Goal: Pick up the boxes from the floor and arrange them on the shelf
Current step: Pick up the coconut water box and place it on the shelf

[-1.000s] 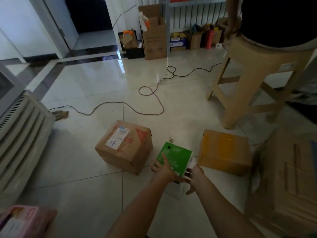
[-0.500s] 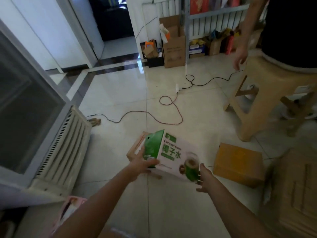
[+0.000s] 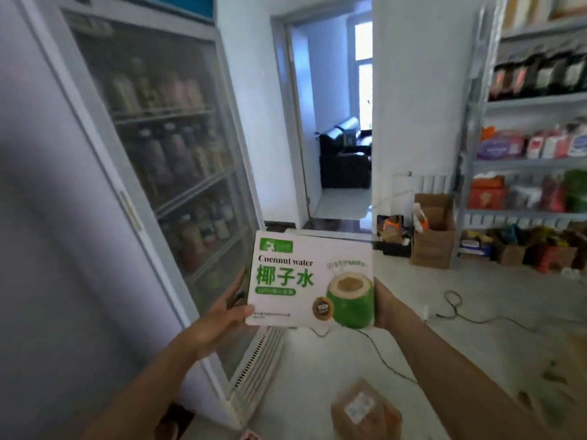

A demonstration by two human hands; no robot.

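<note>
White box (image 3: 313, 281) held upright at chest height, between the glass-door fridge (image 3: 165, 154) and the shelf (image 3: 524, 160), well above the floor and not yet near any shelf board. The left hand (image 3: 222, 315) holds the lower left corner, thumb laid across the printed face and fingers (image 3: 239, 281) pressed together, straight, up the left side. The right hand (image 3: 386, 308) clasps the right edge; its fingers are hidden behind the box, so their spread cannot be told. A grip on both sides probably keeps the box level and its front towards the carrier, ready to go in face outward. The front reads "Coconut water" in black above the green characters 椰子水, with a green logo at top left, a picture of a green coconut, and a dark round badge marked "100"; the small print is too blurred to read. A brown box (image 3: 362, 411) with a white, unreadable label lies on the floor below, awaiting its turn.
</note>
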